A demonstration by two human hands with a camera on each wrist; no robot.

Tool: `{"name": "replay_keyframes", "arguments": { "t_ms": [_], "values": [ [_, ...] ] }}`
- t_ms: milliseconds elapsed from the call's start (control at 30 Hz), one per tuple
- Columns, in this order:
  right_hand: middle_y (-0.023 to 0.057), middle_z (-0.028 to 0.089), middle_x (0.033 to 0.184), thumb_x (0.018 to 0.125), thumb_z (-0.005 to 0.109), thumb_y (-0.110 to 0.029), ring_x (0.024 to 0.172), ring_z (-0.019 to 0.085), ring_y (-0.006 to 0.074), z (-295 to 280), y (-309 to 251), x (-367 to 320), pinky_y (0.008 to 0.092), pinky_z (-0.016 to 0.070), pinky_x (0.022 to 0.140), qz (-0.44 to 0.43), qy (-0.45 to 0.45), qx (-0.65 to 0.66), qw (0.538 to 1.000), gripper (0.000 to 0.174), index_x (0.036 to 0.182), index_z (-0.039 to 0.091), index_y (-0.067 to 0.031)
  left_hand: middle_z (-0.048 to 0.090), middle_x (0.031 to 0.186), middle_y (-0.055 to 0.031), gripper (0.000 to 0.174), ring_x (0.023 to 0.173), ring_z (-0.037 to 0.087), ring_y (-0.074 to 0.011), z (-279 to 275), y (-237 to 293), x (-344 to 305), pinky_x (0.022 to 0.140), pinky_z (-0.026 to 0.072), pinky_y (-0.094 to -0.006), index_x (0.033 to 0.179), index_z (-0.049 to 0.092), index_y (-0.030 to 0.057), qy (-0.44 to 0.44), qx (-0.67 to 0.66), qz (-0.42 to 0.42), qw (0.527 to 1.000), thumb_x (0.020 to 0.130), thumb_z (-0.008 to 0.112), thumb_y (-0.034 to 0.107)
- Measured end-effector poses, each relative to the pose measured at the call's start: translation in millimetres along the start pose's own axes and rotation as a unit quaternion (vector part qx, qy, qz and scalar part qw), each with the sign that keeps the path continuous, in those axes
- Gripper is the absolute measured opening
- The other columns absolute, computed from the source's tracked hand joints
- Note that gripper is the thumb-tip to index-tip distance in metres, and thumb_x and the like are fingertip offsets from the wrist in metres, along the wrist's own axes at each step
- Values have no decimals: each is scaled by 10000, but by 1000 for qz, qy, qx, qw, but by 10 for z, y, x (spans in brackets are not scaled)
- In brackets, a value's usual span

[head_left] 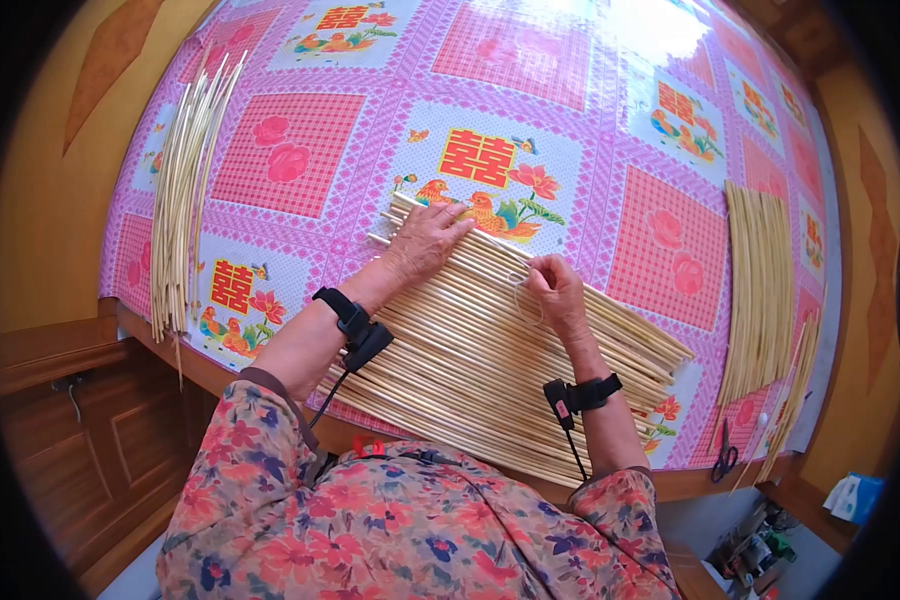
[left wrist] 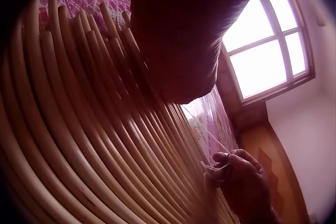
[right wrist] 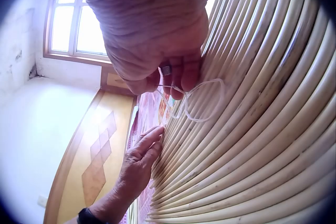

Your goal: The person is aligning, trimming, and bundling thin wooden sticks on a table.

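A wide mat of pale, reed-like stalks (head_left: 450, 375) lies across the near part of the table, its stalks side by side. My left hand (head_left: 430, 240) rests on the mat's far left part, its fingers extended along the far edge. To its right, my right hand (head_left: 557, 290) pinches a thin white thread (right wrist: 222, 94) between thumb and fingers, just above the stalks. A loose loop of that thread hangs over the mat, and in the left wrist view a taut length runs up left from the fingers. A ring (right wrist: 166, 70) shows on the right hand.
Loose thin stalks (head_left: 182, 190) lie at the table's left edge. On the right are another bundle of stalks (head_left: 758, 290), scissors (head_left: 725, 458) and a small white object (head_left: 762, 420). A patterned pink tablecloth (head_left: 380, 130) covers the table.
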State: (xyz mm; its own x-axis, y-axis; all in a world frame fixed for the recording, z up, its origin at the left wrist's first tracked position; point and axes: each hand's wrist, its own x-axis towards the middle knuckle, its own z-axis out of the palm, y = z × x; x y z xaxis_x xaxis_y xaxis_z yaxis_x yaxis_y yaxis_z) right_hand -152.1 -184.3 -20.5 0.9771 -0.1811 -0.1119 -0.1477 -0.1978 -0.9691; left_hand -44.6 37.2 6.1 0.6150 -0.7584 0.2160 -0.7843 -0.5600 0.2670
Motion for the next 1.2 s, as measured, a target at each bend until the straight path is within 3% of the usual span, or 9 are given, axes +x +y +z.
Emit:
{"name": "replay_keyframes", "arguments": {
  "t_ms": [133,200,367,433,467,567,600,700,1200],
  "values": [
    [11,553,752,802,550,-46,629,510,44,-31,-172,3,198,430,564,37,-7,47,998,62,850,550,-7,509,1143,-79,302,1058,467,-234,7,-13,-12,871,365,-372,1100,545,110,17,7,9,1000,803,491,137],
    [60,585,844,821,531,-57,650,553,66,-62,-313,46,200,454,560,87,-20,76,993,61,846,538,-2,511,1136,-75,290,1055,468,-231,21,-10,-18,864,365,-368,1089,547,111,25,2,10,1000,806,507,158],
    [138,582,968,855,490,-82,676,594,116,-6,-482,242,214,480,546,65,-20,232,970,78,842,511,-8,518,1120,-63,275,1047,469,-225,68,14,-35,851,357,-359,1062,550,119,51,10,13,999,805,549,217],
    [150,583,967,855,499,-95,706,610,137,40,-587,326,224,495,567,108,-6,382,918,81,858,507,-14,518,1124,-57,276,1049,468,-219,73,41,-38,854,348,-359,1062,550,124,52,20,1,998,802,552,216],
    [165,581,971,849,507,-91,752,622,189,36,-657,376,261,514,598,122,-5,411,904,76,871,499,-19,518,1124,-57,276,1049,468,-219,70,42,-42,854,348,-359,1062,550,124,53,21,0,998,802,552,216],
    [172,581,967,845,506,-81,797,622,235,54,-724,483,304,523,637,116,2,455,883,77,885,491,-18,518,1128,-55,277,1050,466,-217,84,45,-53,858,343,-364,1063,547,123,66,22,1,998,803,552,216],
    [183,577,967,839,503,-71,824,617,271,55,-733,503,343,528,667,122,5,457,881,82,897,485,-16,518,1131,-56,279,1053,465,-217,89,46,-55,860,341,-364,1066,545,124,68,21,-1,997,803,552,216],
    [181,577,955,836,502,-69,837,614,278,43,-690,536,358,528,691,122,16,474,872,98,908,478,-6,519,1133,-57,282,1057,465,-218,91,45,-65,864,339,-364,1071,542,126,72,20,-6,997,804,553,213],
    [148,580,894,835,503,-70,824,608,267,-139,-629,530,369,524,703,94,93,489,862,99,899,479,2,524,1126,-54,269,1057,465,-221,95,45,-71,855,337,-367,1055,545,138,77,22,-1,997,798,556,217]
  ]
}}
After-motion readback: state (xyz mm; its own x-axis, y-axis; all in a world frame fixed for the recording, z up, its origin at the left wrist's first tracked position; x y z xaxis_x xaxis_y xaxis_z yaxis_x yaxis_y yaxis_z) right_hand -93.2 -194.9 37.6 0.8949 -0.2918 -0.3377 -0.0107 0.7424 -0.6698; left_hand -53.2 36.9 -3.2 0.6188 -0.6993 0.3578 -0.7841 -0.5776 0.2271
